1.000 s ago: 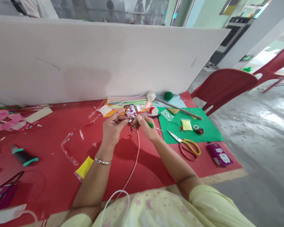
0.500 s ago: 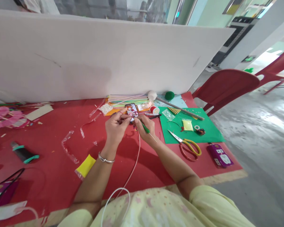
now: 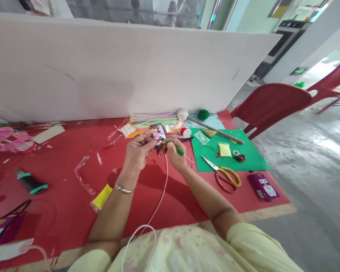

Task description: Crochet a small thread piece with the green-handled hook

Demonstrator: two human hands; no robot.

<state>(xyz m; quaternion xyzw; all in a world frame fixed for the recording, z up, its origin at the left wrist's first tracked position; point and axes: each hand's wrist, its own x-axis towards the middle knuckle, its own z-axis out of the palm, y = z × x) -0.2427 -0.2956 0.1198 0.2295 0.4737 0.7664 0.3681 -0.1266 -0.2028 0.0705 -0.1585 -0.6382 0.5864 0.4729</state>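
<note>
My right hand (image 3: 176, 154) is closed on a small tool with a green handle (image 3: 179, 150). The tool's thin metal tip points left toward my other hand, and a pale thin rod sticks out behind the handle. My left hand (image 3: 138, 151) has its thumb and fingers pinched together; what is in the pinch is too small to make out. A small dark, colourful piece (image 3: 159, 150) shows just below the fingertips. Behind both hands lies a phone (image 3: 158, 131) with its screen lit, and a white cable (image 3: 164, 185) runs from it toward my body.
On the green sheet (image 3: 235, 164) at right lie scissors (image 3: 225, 175) and a yellow packet (image 3: 224, 150). Nearby are a thread spool (image 3: 185, 132), a purple box (image 3: 264, 186) and white beads (image 3: 127, 130). A black-and-teal tool (image 3: 31, 182) lies left. A white board (image 3: 116, 71) stands behind.
The green-handled tool has turned and shifted slightly right in my right hand, and its metal tip now shows. My left hand stays pinched, nearly in place.
</note>
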